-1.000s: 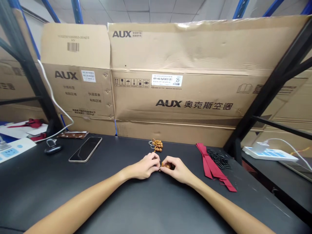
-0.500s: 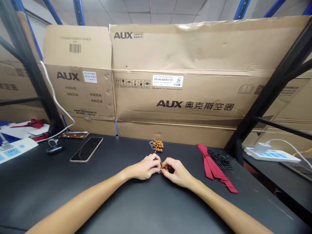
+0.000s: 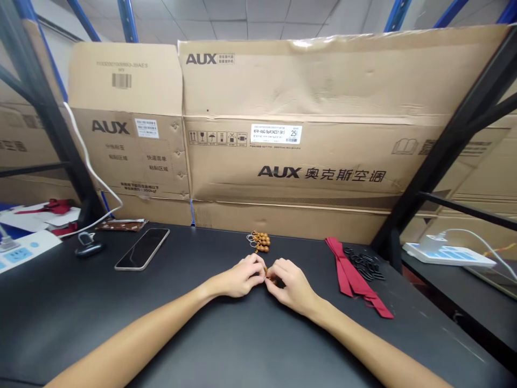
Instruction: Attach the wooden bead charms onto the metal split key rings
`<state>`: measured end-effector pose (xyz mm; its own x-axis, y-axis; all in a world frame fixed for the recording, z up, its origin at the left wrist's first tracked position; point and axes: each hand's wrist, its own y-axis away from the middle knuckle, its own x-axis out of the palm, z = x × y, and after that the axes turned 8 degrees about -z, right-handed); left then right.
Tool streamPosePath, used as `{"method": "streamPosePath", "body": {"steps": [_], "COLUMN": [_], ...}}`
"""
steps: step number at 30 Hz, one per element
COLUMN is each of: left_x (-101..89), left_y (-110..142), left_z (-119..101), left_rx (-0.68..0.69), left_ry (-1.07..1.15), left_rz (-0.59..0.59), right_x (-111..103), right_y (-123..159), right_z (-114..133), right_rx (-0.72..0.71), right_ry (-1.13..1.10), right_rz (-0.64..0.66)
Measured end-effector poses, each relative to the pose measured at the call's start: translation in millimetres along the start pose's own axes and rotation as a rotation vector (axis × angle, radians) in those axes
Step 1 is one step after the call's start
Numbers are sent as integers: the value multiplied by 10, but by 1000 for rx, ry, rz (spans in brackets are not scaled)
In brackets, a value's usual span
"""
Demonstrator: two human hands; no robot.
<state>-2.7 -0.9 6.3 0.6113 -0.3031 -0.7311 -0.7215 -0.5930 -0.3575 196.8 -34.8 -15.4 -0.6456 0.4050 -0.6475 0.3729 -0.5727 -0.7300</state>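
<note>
Close together over the black table (image 3: 202, 334), my left hand (image 3: 243, 276) and my right hand (image 3: 293, 286) pinch a small keychain (image 3: 267, 274) between their fingertips. Brown wood-coloured beads and a bit of its metal ring show in the gap; the fingers cover most of it. Just beyond my hands lies a small group of keychains (image 3: 263, 242) with brown gourd-shaped pendants and silver rings.
Red ribbon strips (image 3: 355, 280) and a heap of black clips (image 3: 365, 264) lie to the right. At left are a phone (image 3: 142, 249), a dark oval device (image 3: 89, 248), a brown packet (image 3: 121, 224) and a power strip (image 3: 30, 250). Cardboard (image 3: 283, 215) walls off the back.
The fingertips have drawn slightly closer around the keychain, so less of its ring and beads shows. The whole view has shifted a little; the other things lie as before.
</note>
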Motion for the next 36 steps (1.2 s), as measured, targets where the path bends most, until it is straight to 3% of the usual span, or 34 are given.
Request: {"method": "streamPosePath", "body": {"steps": [15,24,27,33,36], "left_x": [-40,10,42,51,60], "left_y": [40,52,46,37,41], "left_z": [-44,16,14,31,36], "left_rx": [66,49,67,40,14], "left_ry": [-164,-377,-378,-309,-285], "left_rz": [25,-202,-212,-206,-220], "right_x": [-1,-48,-42,-5,-16], "right_y": [-7,-2,-2,4,6], "right_z": [-136,-87,-102,-171,-164], "right_rx": [225,118,117,250,213], "right_ry": [42,-111,-87,77,31], "right_rz": [115,163,163,107,118]}}
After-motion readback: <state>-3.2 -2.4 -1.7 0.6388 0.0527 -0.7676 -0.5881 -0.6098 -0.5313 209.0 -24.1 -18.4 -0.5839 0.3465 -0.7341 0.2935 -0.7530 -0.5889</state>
